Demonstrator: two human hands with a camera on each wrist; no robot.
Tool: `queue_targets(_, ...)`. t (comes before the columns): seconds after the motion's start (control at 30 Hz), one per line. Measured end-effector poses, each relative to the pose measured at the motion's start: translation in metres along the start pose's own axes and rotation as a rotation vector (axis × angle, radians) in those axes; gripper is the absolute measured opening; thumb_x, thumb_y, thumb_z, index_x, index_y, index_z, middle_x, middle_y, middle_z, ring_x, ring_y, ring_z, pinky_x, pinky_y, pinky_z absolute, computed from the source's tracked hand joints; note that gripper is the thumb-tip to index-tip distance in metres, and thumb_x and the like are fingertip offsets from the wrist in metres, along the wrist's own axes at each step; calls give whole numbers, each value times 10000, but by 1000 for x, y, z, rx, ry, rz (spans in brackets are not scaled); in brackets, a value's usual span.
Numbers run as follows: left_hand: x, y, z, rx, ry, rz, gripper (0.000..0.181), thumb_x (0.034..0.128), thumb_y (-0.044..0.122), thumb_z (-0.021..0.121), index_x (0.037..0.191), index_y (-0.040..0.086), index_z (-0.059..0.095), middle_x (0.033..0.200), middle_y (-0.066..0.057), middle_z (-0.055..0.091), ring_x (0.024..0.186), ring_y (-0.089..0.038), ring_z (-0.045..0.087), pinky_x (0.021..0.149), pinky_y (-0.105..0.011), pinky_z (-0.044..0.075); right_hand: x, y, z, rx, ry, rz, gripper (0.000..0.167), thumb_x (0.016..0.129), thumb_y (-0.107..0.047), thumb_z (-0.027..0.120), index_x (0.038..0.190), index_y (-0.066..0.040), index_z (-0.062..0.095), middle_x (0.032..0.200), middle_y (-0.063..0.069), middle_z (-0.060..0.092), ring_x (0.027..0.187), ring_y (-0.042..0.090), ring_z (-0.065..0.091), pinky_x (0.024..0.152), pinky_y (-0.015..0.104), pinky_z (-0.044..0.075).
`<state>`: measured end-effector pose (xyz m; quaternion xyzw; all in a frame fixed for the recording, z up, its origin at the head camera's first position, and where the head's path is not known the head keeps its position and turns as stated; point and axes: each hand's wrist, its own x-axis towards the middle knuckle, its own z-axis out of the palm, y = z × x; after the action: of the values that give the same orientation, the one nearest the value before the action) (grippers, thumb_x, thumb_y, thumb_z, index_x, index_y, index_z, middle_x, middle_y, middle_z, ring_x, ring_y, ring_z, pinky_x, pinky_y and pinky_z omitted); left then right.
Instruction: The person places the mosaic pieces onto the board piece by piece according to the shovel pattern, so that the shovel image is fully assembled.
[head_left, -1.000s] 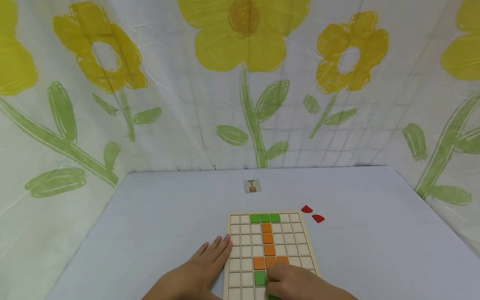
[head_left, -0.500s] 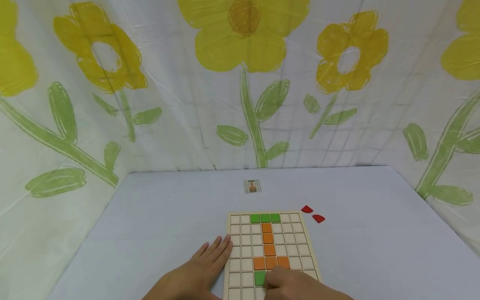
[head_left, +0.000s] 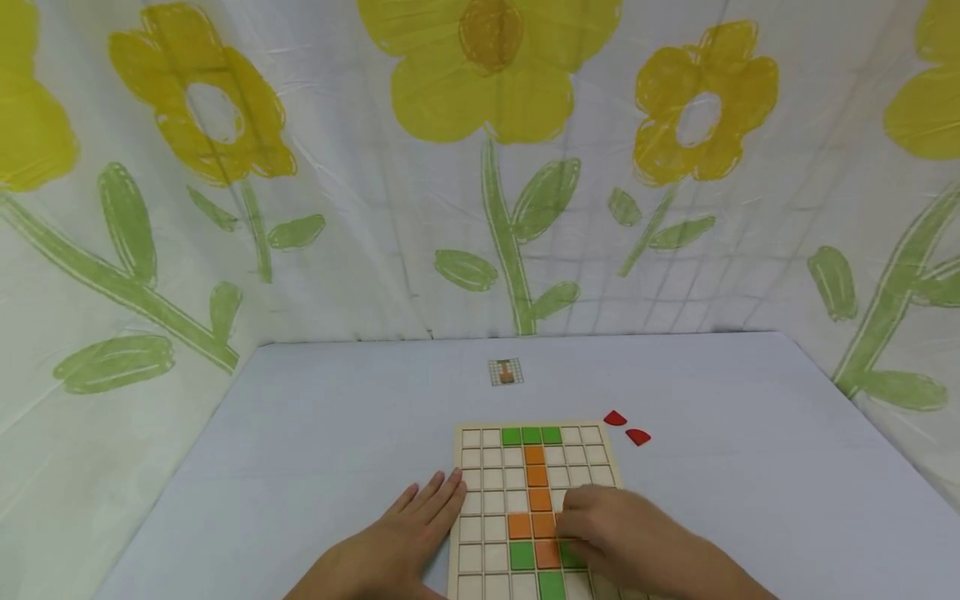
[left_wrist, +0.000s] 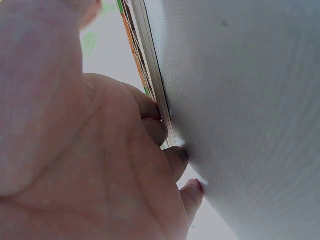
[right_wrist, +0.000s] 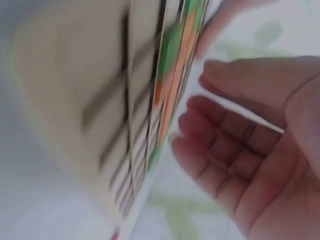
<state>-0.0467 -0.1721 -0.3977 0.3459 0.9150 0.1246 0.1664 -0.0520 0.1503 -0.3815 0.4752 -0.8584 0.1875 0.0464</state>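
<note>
A wooden grid board point(head_left: 471, 557) lies on the table with square tiles in its cells. Three green tiles point(head_left: 531, 436) form its top row. Below them runs a column of orange tiles point(head_left: 537, 477), widening into a row of orange. Farther down, an orange tile point(head_left: 547, 554) sits between two green ones, with another green tile point(head_left: 551, 585) underneath. My left hand point(head_left: 408, 533) lies with straight fingers against the board's left edge. My right hand point(head_left: 618, 533) hovers over the board's right side, hiding cells there. In the right wrist view its loosely bent fingers point(right_wrist: 192, 155) hold nothing.
Two red wedge-shaped pieces point(head_left: 626, 427) lie right of the board's far corner. Behind the board is a small card point(head_left: 506, 372) printed with a gridded picture. A flower-patterned curtain point(head_left: 375, 208) hangs beyond the table's far edge.
My right hand has lifted and moved right and away from me, uncovering the orange tile and green tiles in the lower rows. My left hand has stayed at the board's edge.
</note>
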Motion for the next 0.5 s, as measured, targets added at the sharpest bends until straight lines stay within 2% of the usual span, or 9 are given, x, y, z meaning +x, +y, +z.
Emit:
queue_targets(0.07, 0, 0, -1, -3, -5, -6, 1283, 727, 831, 631, 1600, 20, 153, 1668, -130, 95, 1516, -324, 111, 1166, -567, 204, -1, 14, -7, -64, -1, 119, 178, 811, -48, 799, 925, -177, 756, 901, -117, 598, 799, 38, 546, 680, 145, 488)
queue_targets(0.13, 0, 1, -2, -7, -7, -9, 1283, 727, 828, 635, 1600, 20, 152, 1668, -129, 94, 1516, -323, 111, 1166, -567, 203, -2, 30, -13, -122, 4, 212, 207, 806, -24, 791, 981, -131, 760, 1016, -19, 653, 898, 139, 615, 724, 268, 558)
queue_targets(0.2, -1, 0, -2, -7, -4, -4, 1280, 731, 826, 634, 1599, 18, 152, 1668, -131, 94, 1516, -326, 111, 1166, -567, 203, -3, 47, -18, -189, -8, 281, 248, 810, -1, 776, 1042, -83, 743, 1116, 84, 662, 1001, 255, 640, 780, 377, 578)
queue_targets(0.33, -1, 0, -2, -8, 1, 6, 1274, 736, 818, 638, 1597, 12, 157, 1666, -138, 98, 1515, -330, 112, 1165, -568, 205, -6, 78, -25, -247, -20, 331, 355, 798, 99, 732, 1138, 6, 687, 1199, 200, 633, 1046, 381, 631, 829, 461, 560)
queue_targets(0.5, -1, 1, -2, -11, 3, 6, 1274, 733, 812, 649, 1596, 10, 163, 1665, -138, 103, 1514, -331, 118, 1164, -567, 208, -7, 99, -23, -234, -34, 326, 348, 804, 173, 675, 1118, 22, 686, 1138, 170, 654, 1000, 367, 642, 823, 455, 555)
